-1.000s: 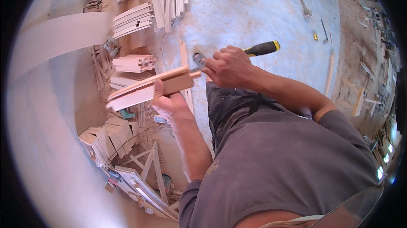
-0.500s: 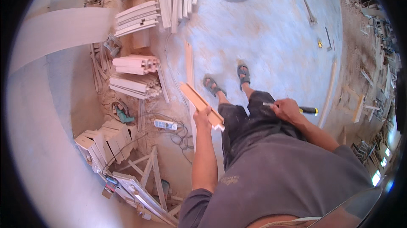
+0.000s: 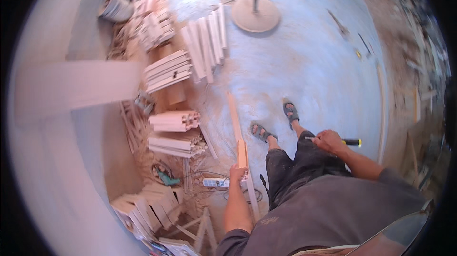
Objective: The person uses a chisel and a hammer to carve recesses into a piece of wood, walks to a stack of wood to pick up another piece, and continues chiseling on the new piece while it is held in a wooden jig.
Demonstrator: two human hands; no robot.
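My left hand (image 3: 237,173) is closed round the lower end of a short, light-brown wooden piece (image 3: 242,152), held out in front of me at the left. Beneath it, a long wooden strip (image 3: 234,118) runs along the floor. My right hand (image 3: 328,140) grips a chisel (image 3: 352,142) near my right thigh; the black handle with a yellow end sticks out to the right, and a bit of the metal blade shows on the left of the fingers.
Stacks of cut wood (image 3: 173,121) line the left side. A white power strip (image 3: 215,182) with cords and a green power tool (image 3: 167,178) lie near my left arm. Ahead stands a round stand base (image 3: 255,15). Wood scraps border the right.
The view has tilted, so the floor things sit lower in the picture. My left hand has turned the wooden piece more upright in view. The right hand still grips the chisel.
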